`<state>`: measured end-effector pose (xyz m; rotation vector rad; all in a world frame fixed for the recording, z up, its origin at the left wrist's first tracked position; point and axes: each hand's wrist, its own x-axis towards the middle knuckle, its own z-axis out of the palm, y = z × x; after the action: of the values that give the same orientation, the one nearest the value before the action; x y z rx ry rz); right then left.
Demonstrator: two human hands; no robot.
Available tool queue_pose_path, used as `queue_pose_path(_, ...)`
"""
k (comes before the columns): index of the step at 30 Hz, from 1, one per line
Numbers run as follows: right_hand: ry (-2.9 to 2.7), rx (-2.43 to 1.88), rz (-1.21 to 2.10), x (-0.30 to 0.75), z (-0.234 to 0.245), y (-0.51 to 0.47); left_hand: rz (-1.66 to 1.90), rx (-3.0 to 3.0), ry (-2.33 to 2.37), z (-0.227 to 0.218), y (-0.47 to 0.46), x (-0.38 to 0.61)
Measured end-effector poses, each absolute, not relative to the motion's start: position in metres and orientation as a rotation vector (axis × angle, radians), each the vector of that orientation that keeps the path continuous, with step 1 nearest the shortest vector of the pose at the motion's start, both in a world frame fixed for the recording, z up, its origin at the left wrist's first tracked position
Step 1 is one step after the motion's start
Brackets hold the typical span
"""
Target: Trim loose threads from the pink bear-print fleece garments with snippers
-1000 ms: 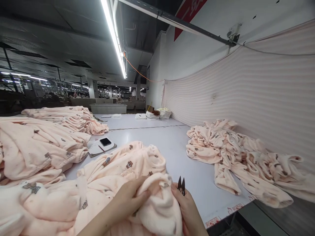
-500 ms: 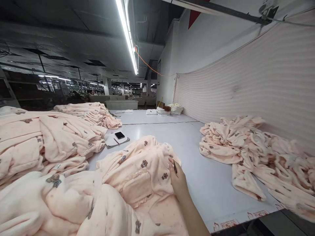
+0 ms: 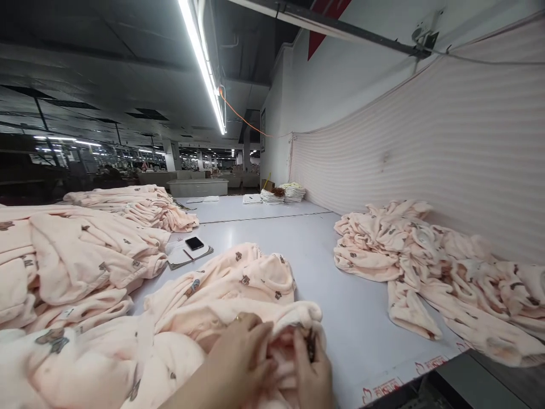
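Note:
A peach fleece garment with small bear prints lies bunched on the white table in front of me. My left hand presses and pinches a fold of it near its front edge, fingers bent. My right hand is closed just beside it, gripping small black thread snips whose tips poke up against the same fold. Both hands touch the fabric at the bottom middle of the view.
Stacks of the same peach garments fill the left, with another stack farther back. A loose heap lies right, along a striped fabric wall. A black phone rests on a notebook. Folded white pieces sit far back.
My left hand has come back into view and onto the garment. My right hand with the snips has drawn nearer to me, and the garment's edge is now folded up between both hands.

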<state>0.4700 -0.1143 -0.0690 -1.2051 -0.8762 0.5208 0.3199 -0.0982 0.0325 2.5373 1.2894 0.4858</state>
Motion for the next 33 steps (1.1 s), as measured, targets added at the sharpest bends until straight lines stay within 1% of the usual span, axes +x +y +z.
queue_pose_path(4, -0.761, -1.445, 0.344, 0.515, -0.059, -0.112, 0.209, 2.788, 1.31, 0.003, -0.103, 0.33)
queue_pose_path(7, -0.761, -1.518, 0.443, 0.535, -0.052, -0.109, 0.085, 2.899, 1.237, -0.016, -0.103, 0.332)
queue_pose_path(11, -0.855, -1.435, 0.671, 0.538, -0.052, -0.098, -0.021, 3.04, 1.125, -0.027, -0.108, 0.336)
queue_pose_path(16, -0.842, -1.18, 0.954, 0.531, -0.055, -0.095, 0.159, 3.029, 1.323, -0.024, -0.115, 0.328)
queue_pose_path(21, -0.782, -1.013, 1.179, 0.523, -0.039, -0.119, 0.522, 2.925, 1.248, 0.0, -0.103, 0.318)
queue_pose_path(24, -0.75, -0.898, 1.373, 0.521, -0.034, -0.135, 0.485, 2.603, 1.238, 0.014, -0.104, 0.316)
queue_pose_path(27, -0.864, -0.938, 1.484, 0.525, -0.04, -0.141, 0.258, 2.313, 1.099, 0.013, -0.111, 0.314)
queue_pose_path(29, -0.977, -1.055, 1.365, 0.528, -0.044, -0.135, 0.093, 2.278, 1.017, 0.001, -0.114, 0.318)
queue_pose_path(33, -1.026, -1.21, 0.814, 0.524, -0.046, -0.096, -0.002, 2.283, 1.042, -0.032, -0.114, 0.344)
